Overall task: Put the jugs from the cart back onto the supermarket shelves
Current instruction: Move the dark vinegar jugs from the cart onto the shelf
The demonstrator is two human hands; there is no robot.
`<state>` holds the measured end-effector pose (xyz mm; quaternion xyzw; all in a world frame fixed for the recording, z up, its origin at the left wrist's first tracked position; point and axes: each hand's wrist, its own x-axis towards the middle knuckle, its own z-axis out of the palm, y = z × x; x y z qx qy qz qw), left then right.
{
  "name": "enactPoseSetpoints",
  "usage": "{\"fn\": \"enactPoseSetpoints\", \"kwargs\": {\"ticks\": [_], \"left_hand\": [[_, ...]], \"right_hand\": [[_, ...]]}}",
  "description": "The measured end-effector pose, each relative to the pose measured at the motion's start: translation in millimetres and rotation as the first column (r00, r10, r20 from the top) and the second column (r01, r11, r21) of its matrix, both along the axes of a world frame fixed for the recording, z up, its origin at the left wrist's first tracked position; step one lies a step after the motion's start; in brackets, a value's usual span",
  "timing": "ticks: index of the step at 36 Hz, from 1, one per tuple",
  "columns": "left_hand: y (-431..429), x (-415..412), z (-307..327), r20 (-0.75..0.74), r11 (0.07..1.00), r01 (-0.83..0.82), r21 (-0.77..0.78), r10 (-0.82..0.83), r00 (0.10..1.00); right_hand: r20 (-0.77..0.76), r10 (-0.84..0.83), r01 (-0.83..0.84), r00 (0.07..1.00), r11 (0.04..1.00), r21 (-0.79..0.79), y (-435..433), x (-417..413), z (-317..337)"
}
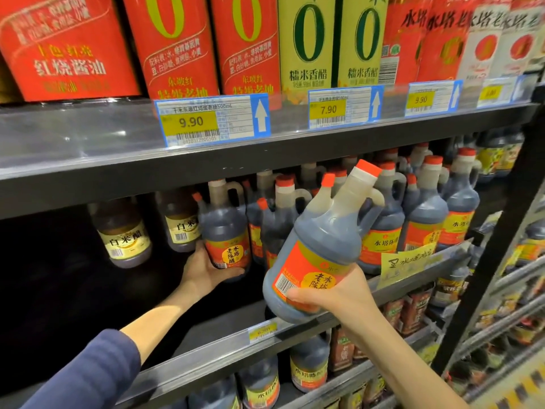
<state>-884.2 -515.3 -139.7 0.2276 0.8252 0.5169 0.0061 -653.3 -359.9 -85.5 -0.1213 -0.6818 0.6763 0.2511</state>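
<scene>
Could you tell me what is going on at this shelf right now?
A person is restocking dark vinegar jugs on the middle shelf. The left hand grips the base of a standing jug, upright at the left end of the row of matching jugs. The right hand holds a tilted jug by its bottom in front of the shelf edge, not yet set down.
</scene>
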Motion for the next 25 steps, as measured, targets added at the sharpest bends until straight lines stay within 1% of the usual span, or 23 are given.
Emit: {"fn": "enactPoseSetpoints", "kwargs": {"ticks": [2, 5, 9, 15, 19, 22, 24, 25], "left_hand": [[1.5, 1.9, 0.4, -0.027, 1.000, -0.027, -0.002, 0.027, 0.999], [1.3, 0.4, -0.1, -0.031, 0.999, -0.031, -0.012, 0.031, 0.999], [-3.0, -5.5, 0.8, 0.045, 1.000, 0.028, 0.011, -0.028, 0.999], [-4.0, -5.5, 2.2, 0.049, 0.997, 0.068, 0.039, -0.070, 0.996], [-5.9, -3.3, 5.5, 0.038, 0.994, 0.104, -0.025, -0.103, 0.994], [-8.9, 3.0, 13.6, 0.088, 0.987, 0.154, -0.038, -0.150, 0.985], [-13.0, 12.0, 21.0, 0.118, 0.991, 0.137, -0.011, -0.135, 0.984], [-15.3, 19.5, 25.2, 0.120, 0.995, 0.101, 0.011, -0.101, 0.988]], "right_hand": [[0.004, 0.002, -0.002, 1.000, 1.000, 0.000, -0.3, 0.1, 0.1], [0.007, 0.014, -0.014, 1.000, 1.000, -0.004, -0.9, 0.3, 0.2], [0.009, 0.000, 0.000, 1.000, 1.000, 0.002, -1.1, 1.0, -3.2], [0.019, -0.013, 0.013, 1.000, 1.000, 0.014, -3.6, 1.3, -4.3], [0.024, -0.026, 0.025, 0.999, 0.999, 0.026, -5.5, 2.8, -4.6], [0.027, -0.041, 0.040, 0.999, 0.998, 0.049, -7.0, 3.4, -4.9], [0.026, -0.052, 0.050, 0.998, 0.997, 0.066, -9.7, 3.8, -4.5], [0.027, -0.054, 0.052, 0.998, 0.996, 0.075, -11.2, 4.1, -4.0]]}}
